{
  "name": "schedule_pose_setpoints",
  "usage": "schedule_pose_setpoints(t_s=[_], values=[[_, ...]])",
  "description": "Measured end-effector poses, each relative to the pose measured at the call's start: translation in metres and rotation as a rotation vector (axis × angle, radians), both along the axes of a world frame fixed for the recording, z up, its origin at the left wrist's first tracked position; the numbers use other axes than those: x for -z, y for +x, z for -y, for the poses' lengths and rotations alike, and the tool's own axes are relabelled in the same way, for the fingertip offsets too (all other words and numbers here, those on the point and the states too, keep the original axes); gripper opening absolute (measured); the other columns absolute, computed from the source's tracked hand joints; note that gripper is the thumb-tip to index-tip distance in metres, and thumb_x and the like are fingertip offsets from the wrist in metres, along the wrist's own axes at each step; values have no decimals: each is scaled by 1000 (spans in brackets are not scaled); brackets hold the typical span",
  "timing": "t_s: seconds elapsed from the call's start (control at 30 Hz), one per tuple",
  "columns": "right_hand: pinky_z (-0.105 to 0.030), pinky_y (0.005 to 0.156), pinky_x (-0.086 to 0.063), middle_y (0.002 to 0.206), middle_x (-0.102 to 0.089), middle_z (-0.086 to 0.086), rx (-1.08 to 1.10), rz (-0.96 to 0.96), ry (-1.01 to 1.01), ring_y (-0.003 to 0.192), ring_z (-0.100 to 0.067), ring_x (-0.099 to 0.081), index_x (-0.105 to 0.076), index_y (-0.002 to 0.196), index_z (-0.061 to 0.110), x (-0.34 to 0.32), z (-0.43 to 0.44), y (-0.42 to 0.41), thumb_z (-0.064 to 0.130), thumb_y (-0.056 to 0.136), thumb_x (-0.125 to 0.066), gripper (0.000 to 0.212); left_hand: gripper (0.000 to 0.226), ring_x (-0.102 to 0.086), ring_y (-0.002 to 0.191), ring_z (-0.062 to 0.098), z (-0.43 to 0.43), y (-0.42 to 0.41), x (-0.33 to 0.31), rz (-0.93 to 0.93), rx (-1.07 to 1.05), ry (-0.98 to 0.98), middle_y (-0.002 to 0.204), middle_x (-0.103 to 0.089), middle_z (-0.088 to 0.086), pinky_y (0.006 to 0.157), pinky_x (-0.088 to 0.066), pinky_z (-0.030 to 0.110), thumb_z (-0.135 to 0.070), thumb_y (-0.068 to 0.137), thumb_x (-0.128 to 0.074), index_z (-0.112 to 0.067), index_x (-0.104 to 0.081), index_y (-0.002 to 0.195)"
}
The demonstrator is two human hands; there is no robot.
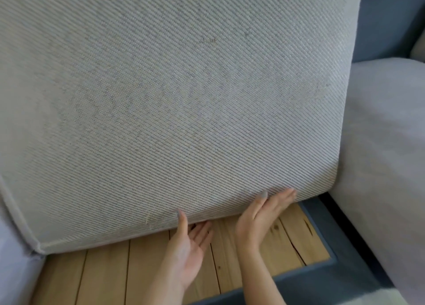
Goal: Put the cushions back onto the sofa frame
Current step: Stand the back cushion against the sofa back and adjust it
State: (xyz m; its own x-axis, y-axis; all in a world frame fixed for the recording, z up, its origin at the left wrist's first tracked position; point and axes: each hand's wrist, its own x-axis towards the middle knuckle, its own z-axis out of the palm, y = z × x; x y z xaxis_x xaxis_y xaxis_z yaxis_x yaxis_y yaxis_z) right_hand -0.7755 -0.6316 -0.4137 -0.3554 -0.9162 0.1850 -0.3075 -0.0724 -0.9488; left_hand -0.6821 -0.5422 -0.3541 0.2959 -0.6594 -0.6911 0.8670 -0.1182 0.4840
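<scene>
Under the lower edge, the left hand [188, 242] and right hand [259, 219] are spread, with straight fingers and thumbs on the face. They prop up the grey cushion [184, 98], tilted above the sofa frame's wooden slats [103, 277]. Next, probably: lower it flat against the neighbouring cushion [379, 143].

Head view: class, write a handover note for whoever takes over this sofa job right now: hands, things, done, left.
Left hand: open, fingers under the lower edge of the big cushion, thumb on its face.
Right hand: open, flat against the same edge.
The big cushion stands tilted above the wooden slats of the sofa frame.
Done: cushion on the right is seated.
Left: lower the big cushion flat onto the slats.
</scene>
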Motion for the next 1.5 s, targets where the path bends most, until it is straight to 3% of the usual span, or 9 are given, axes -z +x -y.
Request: schedule_pose_setpoints(t_s=[0.23, 0.37, 0.47, 0.73, 1.07, 1.17, 1.27, 1.37, 1.5], values=[[-33, 122, 6, 163, 16, -4, 91, 44, -29, 149, -10, 15, 13, 154, 13, -10, 19, -7, 44, 105, -16, 65, 93, -51, 127, 31, 4, -3, 1, 60, 60, 12, 147, -42, 21, 116, -33, 45, -56, 76, -49, -16, -22, 155], [-39, 123, 4, 163, 17, -5, 31, -135, -58, 149, -13, 16, 15, 154, 11, -5, 23, -8, 44, 104, -14, 66, 96, -47, 132, 32, 7, -6, 4, 41, 15, 10, 148, -40, 23, 118, -29, 44, -54, 74, -50, -11, -20, 155], [-36, 123, 4, 164, 12, -3, 121, -34, -71, 150, -11, 12, 10, 155, 11, -12, 34, -13, 43, 105, -15, 64, 97, -48, 130, 33, 9, -9, 1, 64, 16, 33, 147, -41, 24, 117, -30, 44, -53, 72, -50, -8, -21, 154], [-40, 124, 1, 164, 2, -1, 276, 110, -96, 151, -12, 4, 0, 157, 13, -24, 68, -39, 34, 107, -20, 57, 79, -57, 119, 31, 9, -7, 7, 104, 58, 25, 132, -53, 21, 110, -38, 44, -51, 84, -49, -15, -30, 151], [-39, 123, -1, 164, -8, -6, 298, -1, -99, 151, -20, -6, -9, 156, 10, -27, 104, -59, 31, 106, -19, 55, 75, -57, 120, 32, 9, -3, 10, 55, 60, 7, 131, -56, 24, 105, -41, 42, -49, 86, -50, -10, -35, 148], [-25, 122, -3, 163, -13, -5, 344, 73, -153, 150, -13, -11, -13, 156, 8, -25, 103, -72, 26, 107, -23, 53, 77, -58, 119, 32, 11, -5, 10, 44, 60, 30, 131, -56, 23, 108, -40, 43, -49, 83, -53, -11, -35, 148], [-34, 123, -13, 161, -21, -9, 350, 108, -137, 144, 1, -19, -19, 154, 7, -18, 112, -85, 28, 106, -23, 53, 74, -58, 119, 32, 11, -2, 13, 30, 90, 17, 129, -60, 22, 106, -42, 42, -46, 81, -57, -9, -41, 143], [-32, 122, -7, 162, -17, -10, 325, 66, -81, 149, -18, -14, -17, 155, 6, -12, 110, -90, 27, 105, -23, 55, 71, -59, 119, 31, 10, -2, 13, 13, 87, 18, 127, -61, 21, 108, -41, 42, -45, 81, -57, -7, -45, 139], [-29, 121, -7, 162, -13, -10, 378, 276, -8, 148, -19, -13, -14, 155, 6, -11, 108, -92, 25, 107, -26, 53, 65, -58, 120, 32, 9, 1, 8, -5, 83, 15, 127, -60, 23, 113, -36, 44, -44, 82, -57, -5, -46, 134]])
